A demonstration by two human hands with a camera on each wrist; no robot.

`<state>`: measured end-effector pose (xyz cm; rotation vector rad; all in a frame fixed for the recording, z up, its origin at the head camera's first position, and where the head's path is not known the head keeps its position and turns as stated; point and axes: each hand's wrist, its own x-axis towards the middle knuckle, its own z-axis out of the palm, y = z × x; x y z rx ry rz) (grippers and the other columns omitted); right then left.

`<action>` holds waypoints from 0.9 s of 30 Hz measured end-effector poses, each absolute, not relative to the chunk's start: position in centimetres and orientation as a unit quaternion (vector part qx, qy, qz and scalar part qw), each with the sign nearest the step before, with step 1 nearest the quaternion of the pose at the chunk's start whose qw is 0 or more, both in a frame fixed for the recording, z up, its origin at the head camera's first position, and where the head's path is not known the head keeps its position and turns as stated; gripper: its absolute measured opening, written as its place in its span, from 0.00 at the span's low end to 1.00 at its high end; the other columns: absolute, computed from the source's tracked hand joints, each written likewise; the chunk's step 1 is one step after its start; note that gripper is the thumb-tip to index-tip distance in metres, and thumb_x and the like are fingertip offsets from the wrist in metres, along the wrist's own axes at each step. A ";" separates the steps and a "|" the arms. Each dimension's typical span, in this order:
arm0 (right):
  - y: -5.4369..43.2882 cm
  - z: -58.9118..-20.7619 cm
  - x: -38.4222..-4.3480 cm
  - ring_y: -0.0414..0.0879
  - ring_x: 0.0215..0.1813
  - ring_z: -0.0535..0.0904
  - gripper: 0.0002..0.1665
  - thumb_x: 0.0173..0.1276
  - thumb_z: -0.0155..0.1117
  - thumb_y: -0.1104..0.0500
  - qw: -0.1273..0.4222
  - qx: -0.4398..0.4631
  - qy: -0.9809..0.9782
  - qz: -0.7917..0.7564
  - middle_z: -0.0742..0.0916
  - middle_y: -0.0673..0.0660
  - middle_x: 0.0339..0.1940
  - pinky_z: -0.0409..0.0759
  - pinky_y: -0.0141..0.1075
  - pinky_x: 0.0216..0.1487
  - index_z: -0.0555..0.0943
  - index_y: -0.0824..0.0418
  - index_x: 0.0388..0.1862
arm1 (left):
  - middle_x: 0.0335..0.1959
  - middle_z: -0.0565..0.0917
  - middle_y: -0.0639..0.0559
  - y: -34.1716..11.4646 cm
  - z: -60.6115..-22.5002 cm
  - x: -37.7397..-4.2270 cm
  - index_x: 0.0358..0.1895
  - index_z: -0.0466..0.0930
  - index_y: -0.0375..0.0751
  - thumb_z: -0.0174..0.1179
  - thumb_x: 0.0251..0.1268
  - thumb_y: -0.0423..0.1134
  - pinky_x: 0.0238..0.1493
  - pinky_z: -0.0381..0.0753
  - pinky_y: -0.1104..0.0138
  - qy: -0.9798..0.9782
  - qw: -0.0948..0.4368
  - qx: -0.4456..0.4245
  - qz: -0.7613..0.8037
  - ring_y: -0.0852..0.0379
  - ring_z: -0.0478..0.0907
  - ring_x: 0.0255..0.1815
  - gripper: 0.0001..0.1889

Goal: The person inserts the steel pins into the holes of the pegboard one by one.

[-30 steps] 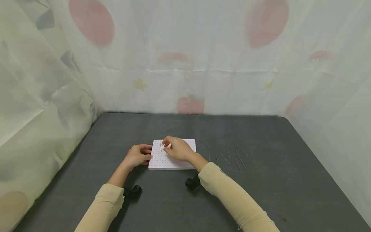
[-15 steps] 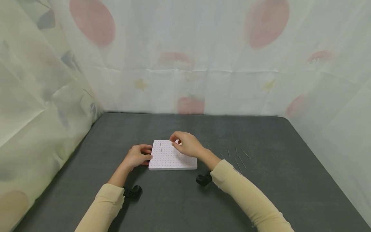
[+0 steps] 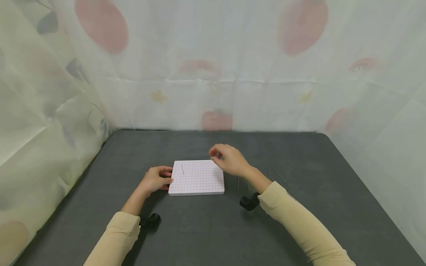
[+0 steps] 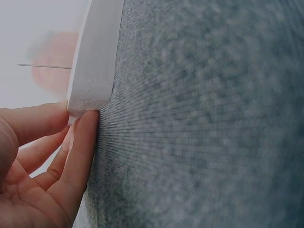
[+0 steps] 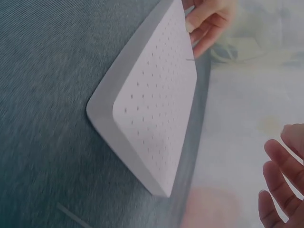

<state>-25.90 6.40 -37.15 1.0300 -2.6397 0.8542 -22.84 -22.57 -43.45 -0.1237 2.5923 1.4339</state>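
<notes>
Gripping pegboard's (image 3: 196, 178) left edge, left hand (image 3: 155, 179), right hand (image 3: 230, 160) (fingers loose) near far-right corner.

a person's right hand (image 5: 281, 184), fingers parted and slightly bent, hangs in the air well apart from a white board (image 5: 156, 97) dotted with rows of small holes. at the board's far edge, the left hand (image 5: 209, 20) grips the rim, its thumb against the holed face. a thin pin (image 5: 190, 60) juts from the board just beside that hand. off the board's opposite edge, a slim rod (image 5: 73, 216) lies blurred on the blue-gray tabletop (image 5: 45, 95). beyond the board hangs a pale curtain (image 5: 242, 147) with a soft pink patch (image 5: 211, 210).
</notes>
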 end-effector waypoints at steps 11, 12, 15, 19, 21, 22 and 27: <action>10.1 -37.1 -25.3 0.40 0.40 0.78 0.08 0.64 0.60 0.61 0.110 0.331 -0.885 0.309 0.82 0.48 0.39 0.78 0.35 0.43 0.78 0.57 0.42 | 0.49 0.76 0.36 -22.5 -43.5 -22.8 0.59 0.70 0.32 0.62 0.55 0.29 0.33 0.85 0.62 0.867 0.089 -0.042 0.488 0.54 0.80 0.34 0.26; 10.5 -37.1 -25.3 0.40 0.41 0.78 0.08 0.64 0.60 0.61 0.110 0.328 -0.885 0.312 0.82 0.48 0.39 0.78 0.36 0.44 0.78 0.56 0.42 | 0.49 0.76 0.36 -22.5 -43.4 -22.8 0.59 0.70 0.33 0.62 0.55 0.29 0.33 0.85 0.62 0.867 0.089 -0.043 0.489 0.54 0.80 0.34 0.26; 11.8 -37.4 -25.3 0.41 0.41 0.78 0.08 0.64 0.60 0.61 0.114 0.320 -0.883 0.323 0.82 0.49 0.40 0.79 0.40 0.45 0.78 0.56 0.42 | 0.49 0.76 0.36 -22.5 -43.3 -22.8 0.59 0.70 0.33 0.62 0.55 0.29 0.33 0.85 0.62 0.867 0.088 -0.042 0.489 0.54 0.81 0.34 0.25; 13.4 -37.8 -25.4 0.42 0.42 0.78 0.08 0.65 0.60 0.60 0.125 0.303 -0.885 0.330 0.82 0.49 0.40 0.79 0.42 0.45 0.77 0.56 0.43 | 0.48 0.76 0.36 -22.4 -43.3 -22.8 0.59 0.70 0.32 0.62 0.55 0.28 0.33 0.85 0.62 0.865 0.088 -0.040 0.492 0.54 0.81 0.34 0.25; 14.2 -38.0 -25.3 0.43 0.42 0.78 0.09 0.65 0.60 0.60 0.130 0.292 -0.887 0.333 0.82 0.49 0.39 0.79 0.42 0.44 0.77 0.57 0.43 | 0.48 0.76 0.36 -22.4 -43.3 -22.8 0.59 0.70 0.32 0.62 0.55 0.28 0.33 0.85 0.62 0.864 0.088 -0.039 0.495 0.53 0.81 0.34 0.25; 14.6 -38.2 -25.3 0.43 0.42 0.78 0.09 0.65 0.60 0.60 0.133 0.286 -0.888 0.335 0.83 0.49 0.39 0.79 0.42 0.44 0.78 0.57 0.44 | 0.48 0.76 0.36 -22.5 -43.3 -22.8 0.59 0.70 0.32 0.62 0.55 0.28 0.32 0.85 0.62 0.864 0.088 -0.038 0.495 0.53 0.81 0.34 0.25; 16.4 -39.1 -25.3 0.45 0.42 0.79 0.10 0.65 0.60 0.60 0.138 0.266 -0.888 0.348 0.83 0.51 0.39 0.79 0.44 0.44 0.78 0.60 0.45 | 0.48 0.76 0.36 -22.6 -43.5 -22.9 0.59 0.70 0.33 0.62 0.55 0.28 0.33 0.85 0.62 0.865 0.086 -0.040 0.493 0.54 0.81 0.34 0.25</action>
